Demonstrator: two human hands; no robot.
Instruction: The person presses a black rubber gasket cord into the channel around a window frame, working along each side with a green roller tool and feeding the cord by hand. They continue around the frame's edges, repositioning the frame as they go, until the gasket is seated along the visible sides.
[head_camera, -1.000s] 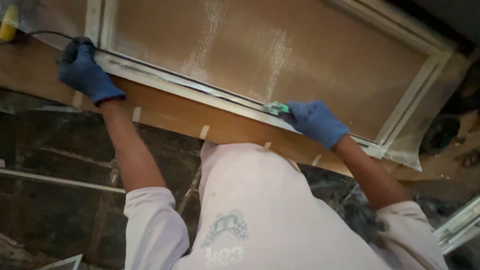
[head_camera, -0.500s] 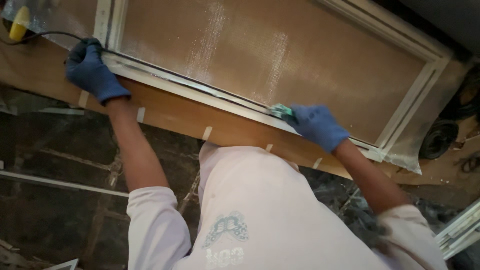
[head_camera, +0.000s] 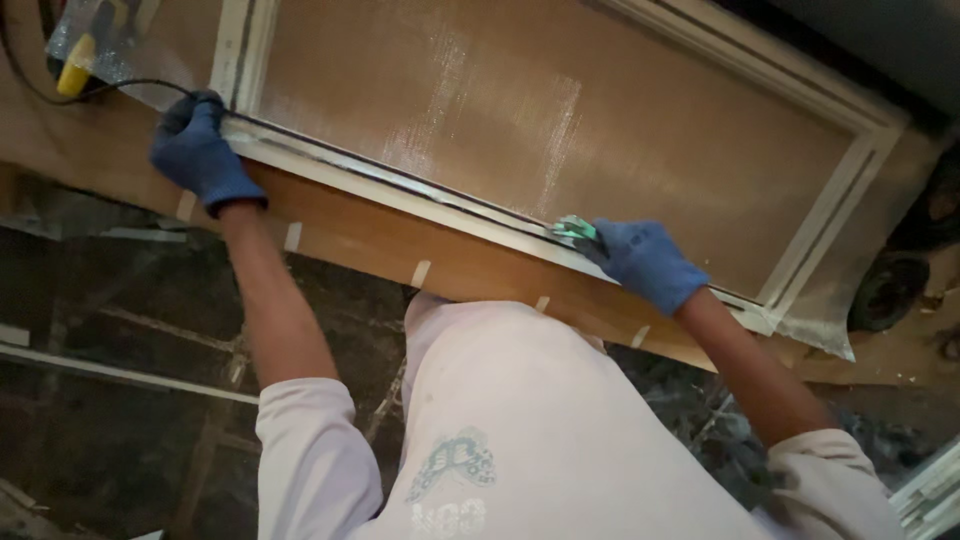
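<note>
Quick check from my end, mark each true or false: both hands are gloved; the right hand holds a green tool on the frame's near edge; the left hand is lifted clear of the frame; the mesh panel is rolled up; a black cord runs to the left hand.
1. Both hands wear blue gloves: true, left hand and right hand.
2. The right hand holds a small green tool on the white rectangular frame: true.
3. The left hand is clear of the frame: false, it rests at the near corner.
4. The tan mesh panel is rolled up: false, it lies flat.
5. A black cord reaches the left hand: true.
</note>
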